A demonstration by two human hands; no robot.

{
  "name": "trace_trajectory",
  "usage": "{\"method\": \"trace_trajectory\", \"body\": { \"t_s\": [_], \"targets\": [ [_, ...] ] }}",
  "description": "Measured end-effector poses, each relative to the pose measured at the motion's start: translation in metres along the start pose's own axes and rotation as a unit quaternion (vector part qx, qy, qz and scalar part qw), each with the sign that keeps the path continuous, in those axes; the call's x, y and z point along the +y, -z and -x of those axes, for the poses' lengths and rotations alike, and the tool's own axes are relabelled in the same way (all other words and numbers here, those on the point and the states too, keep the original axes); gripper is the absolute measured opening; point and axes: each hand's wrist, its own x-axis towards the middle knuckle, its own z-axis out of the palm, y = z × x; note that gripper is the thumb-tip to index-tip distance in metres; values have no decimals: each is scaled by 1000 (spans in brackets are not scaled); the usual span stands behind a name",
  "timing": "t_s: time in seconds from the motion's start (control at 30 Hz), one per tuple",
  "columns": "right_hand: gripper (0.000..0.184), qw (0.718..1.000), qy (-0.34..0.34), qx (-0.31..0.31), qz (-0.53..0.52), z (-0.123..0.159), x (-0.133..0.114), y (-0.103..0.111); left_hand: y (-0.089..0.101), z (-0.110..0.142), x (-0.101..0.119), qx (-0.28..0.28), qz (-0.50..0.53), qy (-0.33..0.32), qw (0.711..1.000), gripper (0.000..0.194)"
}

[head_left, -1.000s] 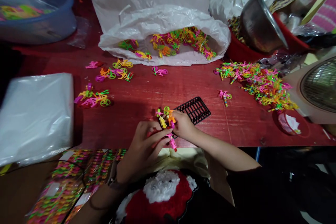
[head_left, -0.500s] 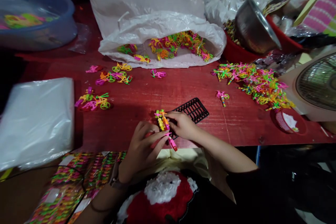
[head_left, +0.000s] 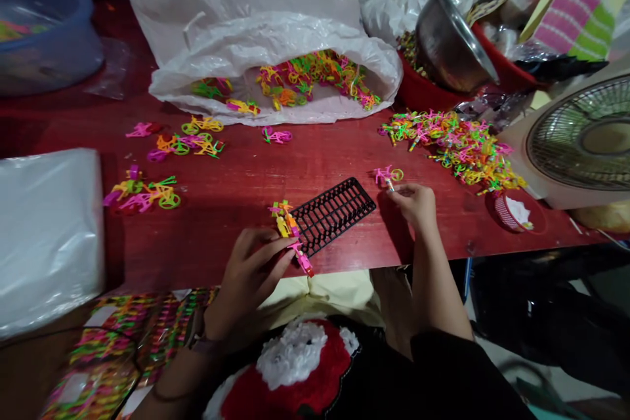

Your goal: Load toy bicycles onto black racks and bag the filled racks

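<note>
My left hand [head_left: 253, 262] is closed at the near end of a black plastic rack [head_left: 337, 213] with a row of slots, which lies slanted on the table. Its fingertips hold a pink toy piece [head_left: 302, 258]; yellow and orange toy pieces [head_left: 286, 223] stand beside it along the rack's left end. To the right of the rack, my right hand [head_left: 417, 205] pinches the striped stick of a small pink and green toy bicycle [head_left: 388, 175], which lies on the table. The palm side of both hands is hidden.
A heap of toy bicycles [head_left: 457, 147] lies by a fan [head_left: 585, 138] and a small red basket [head_left: 509, 213]. More colourful pieces sit in a white sack [head_left: 197, 65] and loose at left [head_left: 142, 193]. Plastic bags [head_left: 49, 230] are stacked at the left edge.
My right hand has left the rack and moved right to the single toy bicycle. My left hand stays with the pieces at the rack's end. The whole view has shifted.
</note>
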Motion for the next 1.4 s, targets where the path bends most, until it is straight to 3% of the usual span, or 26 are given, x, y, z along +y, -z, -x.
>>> {"method": "trace_trajectory", "body": {
  "t_s": [0.1,0.17,0.23,0.33,0.47,0.57,0.63,0.7,0.83,0.9,1.1,1.4],
  "targets": [
    [30,967,13,-152,-206,46,-31,-28,1,-1,-1,-9,-7,13,1000,33],
    [29,927,39,-274,-253,77,-51,-49,1,0,-1,-17,-13,21,1000,34],
    [26,911,95,-312,-254,98,-65,-67,1,1,-1,-22,-16,23,999,34],
    [21,912,137,-301,-243,107,-68,-80,1,3,2,-25,-10,19,999,34],
    [25,924,119,-261,-254,100,-55,-78,15,-7,-6,11,-18,45,999,29],
    [27,931,109,-243,-248,97,-48,-76,42,-26,-34,112,-134,119,977,22],
    [28,933,96,-232,-259,98,-46,-78,64,-37,-61,123,-249,192,941,24],
    [32,935,83,-214,-270,99,-45,-81,82,-41,-86,151,-300,234,912,35],
    [44,947,43,-180,-262,100,-43,-86,91,-35,-112,107,-327,255,904,37],
    [47,951,32,-172,-255,100,-42,-86,88,-30,-114,94,-320,251,908,31],
    [47,958,28,-159,-236,102,-42,-85,90,-22,-114,126,-289,250,916,32],
    [52,965,33,-152,-212,104,-43,-87,118,-20,-112,250,-184,326,893,42]
  ]
}}
